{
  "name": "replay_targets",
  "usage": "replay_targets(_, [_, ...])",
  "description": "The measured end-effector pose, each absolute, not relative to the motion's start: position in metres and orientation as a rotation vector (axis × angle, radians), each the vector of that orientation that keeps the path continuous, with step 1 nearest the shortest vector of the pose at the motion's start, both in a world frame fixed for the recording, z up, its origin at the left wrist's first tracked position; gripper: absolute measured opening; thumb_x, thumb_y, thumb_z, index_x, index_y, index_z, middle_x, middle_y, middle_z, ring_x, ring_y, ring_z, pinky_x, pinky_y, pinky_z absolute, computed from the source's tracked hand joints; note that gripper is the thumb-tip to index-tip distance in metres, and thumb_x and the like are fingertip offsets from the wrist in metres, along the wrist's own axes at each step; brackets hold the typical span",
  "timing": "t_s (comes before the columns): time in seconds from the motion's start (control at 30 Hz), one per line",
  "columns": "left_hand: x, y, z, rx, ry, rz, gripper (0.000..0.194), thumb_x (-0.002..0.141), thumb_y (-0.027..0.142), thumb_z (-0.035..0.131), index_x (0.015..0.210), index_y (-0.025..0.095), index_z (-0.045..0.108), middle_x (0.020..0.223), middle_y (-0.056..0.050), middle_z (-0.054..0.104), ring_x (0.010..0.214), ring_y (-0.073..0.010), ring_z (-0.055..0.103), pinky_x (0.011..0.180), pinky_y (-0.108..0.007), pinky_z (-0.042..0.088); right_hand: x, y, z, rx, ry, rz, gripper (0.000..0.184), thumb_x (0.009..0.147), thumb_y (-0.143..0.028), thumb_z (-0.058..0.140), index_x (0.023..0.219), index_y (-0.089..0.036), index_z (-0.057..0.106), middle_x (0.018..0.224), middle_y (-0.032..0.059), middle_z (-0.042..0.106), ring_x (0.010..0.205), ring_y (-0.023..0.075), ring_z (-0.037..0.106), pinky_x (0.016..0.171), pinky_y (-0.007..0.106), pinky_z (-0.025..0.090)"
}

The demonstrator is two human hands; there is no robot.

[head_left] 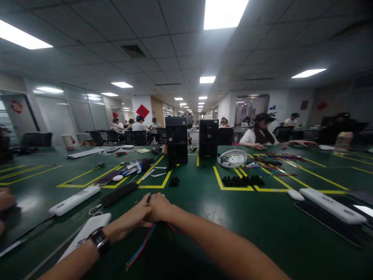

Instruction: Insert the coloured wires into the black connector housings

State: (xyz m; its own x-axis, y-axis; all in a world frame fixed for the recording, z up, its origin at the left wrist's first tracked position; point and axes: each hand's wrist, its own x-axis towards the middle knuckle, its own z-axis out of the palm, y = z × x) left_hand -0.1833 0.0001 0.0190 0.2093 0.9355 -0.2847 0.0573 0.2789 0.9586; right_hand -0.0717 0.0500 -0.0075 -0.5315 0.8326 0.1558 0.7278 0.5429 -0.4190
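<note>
My left hand (pixel 142 212), with a dark watch on its wrist, meets my right hand (pixel 161 207) just above the green table. Both are closed, fingers curled together around a bundle of thin red, blue and green wires (pixel 142 249). The bundle's loose ends hang below the hands toward the lower left, and a red strand shows under my right hand. A small dark piece (pixel 149 198) peeks out between the fingers; its kind is hidden. Beyond the hands lie a small group of black parts (pixel 174 181) and a longer row of similar black parts (pixel 243 181).
Two black computer-tower-like boxes (pixel 176 149) stand ahead on the table (pixel 201 198). A white round basket (pixel 232 158) and loose wires (pixel 276 161) lie to the right. White long devices (pixel 75 200) flank both sides. Co-workers sit beyond; another person's hand (pixel 6 199) is at far left.
</note>
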Motion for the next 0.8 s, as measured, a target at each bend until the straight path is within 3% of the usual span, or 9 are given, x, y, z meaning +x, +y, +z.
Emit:
replay_targets(0.1, [-0.165, -0.009, 0.004, 1.048, 1.123, 0.847, 0.088, 0.062, 0.007, 0.057, 0.139, 0.034, 0.023, 0.107, -0.007, 0.066, 0.081, -0.0216, 0.067, 0.072, -0.038, 0.053, -0.041, 0.033, -0.012, -1.306, -2.493, 0.334, 0.053, 0.067, -0.023, 0.068, 0.115, -0.005, 0.053, 0.118, 0.0212, 0.055, 0.106, 0.0331, 0.050, 0.086, 0.041, 0.042])
replay_targets(0.27, [-0.104, -0.022, -0.007, 1.036, 0.903, 0.733, 0.082, 0.063, 0.009, 0.057, 0.135, 0.036, 0.028, 0.104, -0.009, 0.066, 0.069, -0.0264, 0.069, 0.068, -0.041, 0.054, 0.045, -0.004, -0.018, -1.297, -2.480, 0.210, 0.028, 0.076, -0.011, 0.054, 0.103, -0.009, 0.056, 0.106, 0.0142, 0.058, 0.093, 0.0232, 0.054, 0.077, 0.031, 0.043])
replay_targets(0.43, [0.004, -0.048, -0.004, 1.181, 0.746, 0.581, 0.080, 0.066, 0.007, 0.052, 0.137, 0.025, 0.020, 0.100, -0.011, 0.064, 0.063, -0.0218, 0.068, 0.063, -0.037, 0.054, 0.165, -0.051, -0.024, -1.456, -2.320, 0.116, 0.014, 0.083, -0.011, 0.046, 0.092, -0.016, 0.055, 0.096, 0.0103, 0.057, 0.086, 0.0194, 0.052, 0.075, 0.029, 0.042])
replay_targets(0.53, [0.073, -0.056, -0.006, 1.353, 0.586, 0.485, 0.075, 0.066, 0.008, 0.050, 0.136, 0.020, 0.025, 0.098, -0.012, 0.063, 0.062, -0.0188, 0.066, 0.060, -0.034, 0.053, 0.245, -0.081, -0.022, -1.542, -2.268, 0.078, 0.010, 0.085, -0.015, 0.045, 0.087, -0.018, 0.054, 0.091, 0.0086, 0.056, 0.079, 0.0181, 0.051, 0.072, 0.029, 0.042])
replay_targets(0.63, [0.123, -0.050, -0.008, 1.682, 0.540, 0.589, 0.064, 0.066, 0.008, 0.052, 0.128, 0.015, 0.041, 0.092, -0.014, 0.063, 0.060, -0.0194, 0.063, 0.056, -0.034, 0.051, 0.319, -0.103, -0.020, -1.710, -2.139, 0.037, 0.005, 0.080, -0.016, 0.051, 0.082, -0.020, 0.053, 0.088, 0.0068, 0.055, 0.077, 0.0187, 0.051, 0.071, 0.030, 0.042])
replay_targets(0.7, [0.139, -0.038, -0.006, 1.846, 0.553, 0.710, 0.054, 0.066, 0.008, 0.053, 0.119, 0.015, 0.052, 0.090, -0.015, 0.063, 0.065, -0.0223, 0.062, 0.061, -0.036, 0.050, 0.358, -0.112, -0.018, -1.837, -2.029, 0.014, 0.003, 0.078, -0.019, 0.054, 0.080, -0.021, 0.053, 0.086, 0.0066, 0.056, 0.077, 0.0196, 0.052, 0.072, 0.030, 0.042])
replay_targets(0.8, [0.139, -0.011, 0.000, 1.972, 0.582, 0.873, 0.047, 0.065, 0.006, 0.056, 0.110, 0.016, 0.059, 0.099, -0.015, 0.059, 0.098, -0.0288, 0.055, 0.088, -0.041, 0.042, 0.396, -0.118, -0.012, -1.985, -1.899, -0.034, 0.013, 0.085, -0.030, 0.050, 0.077, -0.021, 0.056, 0.083, 0.0081, 0.058, 0.074, 0.0202, 0.053, 0.068, 0.030, 0.040])
